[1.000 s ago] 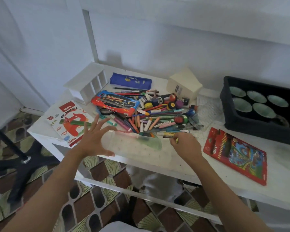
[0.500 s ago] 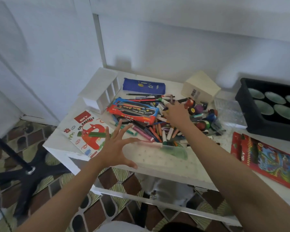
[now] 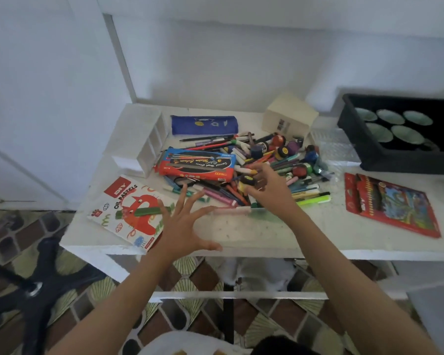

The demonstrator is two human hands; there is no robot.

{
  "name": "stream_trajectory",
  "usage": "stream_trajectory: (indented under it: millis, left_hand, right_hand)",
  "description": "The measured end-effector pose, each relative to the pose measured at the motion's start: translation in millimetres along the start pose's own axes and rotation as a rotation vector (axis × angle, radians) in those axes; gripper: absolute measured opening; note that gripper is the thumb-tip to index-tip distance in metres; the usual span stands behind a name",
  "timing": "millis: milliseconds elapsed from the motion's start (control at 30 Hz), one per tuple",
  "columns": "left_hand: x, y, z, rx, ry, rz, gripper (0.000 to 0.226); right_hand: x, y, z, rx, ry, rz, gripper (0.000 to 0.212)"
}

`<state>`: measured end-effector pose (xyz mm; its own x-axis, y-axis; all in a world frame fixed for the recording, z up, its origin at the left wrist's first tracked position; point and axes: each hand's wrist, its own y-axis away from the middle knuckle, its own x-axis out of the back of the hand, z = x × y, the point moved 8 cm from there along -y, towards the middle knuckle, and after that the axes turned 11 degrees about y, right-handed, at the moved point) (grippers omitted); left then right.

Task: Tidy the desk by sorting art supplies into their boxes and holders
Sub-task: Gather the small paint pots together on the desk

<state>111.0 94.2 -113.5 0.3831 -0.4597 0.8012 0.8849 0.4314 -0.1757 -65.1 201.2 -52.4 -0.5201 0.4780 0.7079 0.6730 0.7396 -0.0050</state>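
1. Left hand [image 3: 183, 226]: fingers are held straight and spread against the end of a shallow translucent plastic tray [image 3: 241, 229]. This is judged a bracing hold, so that the tray is kept from sliding while filled.
2. Right hand [image 3: 269, 192]: fingers are bent over a mixed heap of loose crayons, markers and pens [image 3: 287, 162]. Whether anything is pinched cannot be told.
3. Heap: lies unsorted beyond both hands. The tray is set between hands and heap, presumably to shorten each transfer.
4. White cardboard oil-pastel box [image 3: 128, 208]: lies just beside the left hand.
5. Change noted: half a second ago the right hand was reached deeper into the heap; it is now drawn back towards the tray. The left hand is unmoved.
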Motion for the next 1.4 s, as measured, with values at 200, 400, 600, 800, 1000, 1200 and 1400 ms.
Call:
stream_trajectory:
  millis: [200, 400, 600, 800, 1000, 1200, 1400]
  left_hand:
    - [-1, 1, 2, 0.04, -0.043, -0.05, 0.112]
    - [-1, 1, 3, 0.041, -0.031, -0.06, 0.107]
    - [0, 0, 3, 0.049, -0.033, -0.068, 0.101]
    - [0, 0, 3, 0.083, -0.038, -0.098, 0.101]
    - [0, 1, 3, 0.106, -0.108, -0.119, 0.102]
    - [2, 4, 8, 0.157, -0.075, -0.07, 0.098]
    - [-2, 9, 7, 0.295, -0.129, -0.154, 0.094]
  right_hand:
    - [-44, 47, -7, 0.055, 0.136, -0.413, 0.031]
    - [-68, 57, -21, 0.101, 0.172, -0.466, 0.031]
    - [-71, 54, -24, 0.075, 0.212, -0.429, 0.02]
    - [-73, 57, -18, 0.053, 0.108, -0.338, 0.023]
    - [-75, 48, -18, 0.102, 0.11, -0.478, 0.025]
    - [-19, -6, -14, 0.127, 0.161, -0.305, 0.011]
    - [40, -89, 11, 0.233, 0.437, 0.033, 0.018]
